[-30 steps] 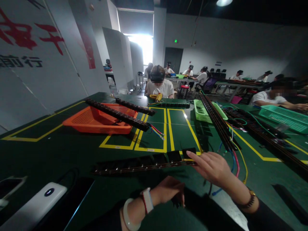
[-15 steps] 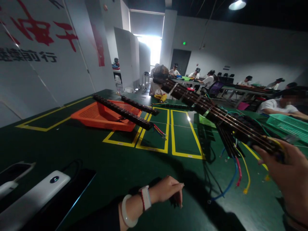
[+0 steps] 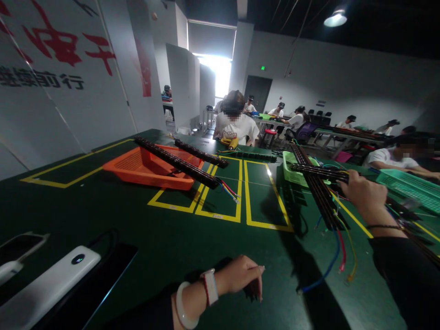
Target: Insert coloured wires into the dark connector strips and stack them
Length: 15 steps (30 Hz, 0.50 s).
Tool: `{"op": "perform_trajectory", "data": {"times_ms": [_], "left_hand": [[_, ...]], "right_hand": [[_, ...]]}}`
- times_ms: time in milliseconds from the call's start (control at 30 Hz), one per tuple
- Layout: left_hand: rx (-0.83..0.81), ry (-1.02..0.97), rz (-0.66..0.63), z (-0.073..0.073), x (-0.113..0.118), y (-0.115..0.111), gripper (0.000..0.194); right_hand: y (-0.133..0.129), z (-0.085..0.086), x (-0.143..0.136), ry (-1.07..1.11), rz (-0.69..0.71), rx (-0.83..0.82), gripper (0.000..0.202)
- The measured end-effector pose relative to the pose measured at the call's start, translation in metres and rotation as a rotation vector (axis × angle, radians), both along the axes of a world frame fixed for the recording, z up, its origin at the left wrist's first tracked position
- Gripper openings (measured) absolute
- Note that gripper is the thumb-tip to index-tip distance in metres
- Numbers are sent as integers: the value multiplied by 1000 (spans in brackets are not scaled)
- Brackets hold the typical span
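My right hand [image 3: 365, 195] is closed around the near end of a dark slatted strip [image 3: 318, 171], which lies across another dark strip [image 3: 325, 201] over the light green basket [image 3: 287, 172]. Blue, red and yellow wires hang from the lower strip toward the table. At the bottom centre, my left hand [image 3: 242, 276] hangs above the table with bent fingers, partly pressed together; whether anything is between them is hidden. Two more dark strips [image 3: 177, 162] rest over the orange basket [image 3: 147, 176], one ending in coloured wires.
Yellow tape rectangles mark the green table [image 3: 144, 247]. A white device [image 3: 62, 279] and a black panel [image 3: 103, 275] lie at the lower left. Across the table sits a person [image 3: 235, 123]. The teal basket [image 3: 409, 188] stands at the right.
My right hand has moved up and away from me, lowering the raised strip onto the crossing strip and basket. The person opposite is now uncovered. My left hand has barely moved.
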<state>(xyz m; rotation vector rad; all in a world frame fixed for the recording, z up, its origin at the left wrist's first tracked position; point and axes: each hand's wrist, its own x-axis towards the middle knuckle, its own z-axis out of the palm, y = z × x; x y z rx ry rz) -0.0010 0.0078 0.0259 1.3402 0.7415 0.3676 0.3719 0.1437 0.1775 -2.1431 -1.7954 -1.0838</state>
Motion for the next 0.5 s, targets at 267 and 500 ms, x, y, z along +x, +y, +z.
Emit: {"op": "perform_trajectory", "data": {"times_ms": [267, 500], "left_hand": [[-25, -16, -6, -2, 1, 2, 53], [21, -39, -15, -18, 4, 4, 54]], "right_hand": [[48, -28, -55, 177, -123, -233, 36], [89, -43, -73, 223, -50, -346, 40]]}}
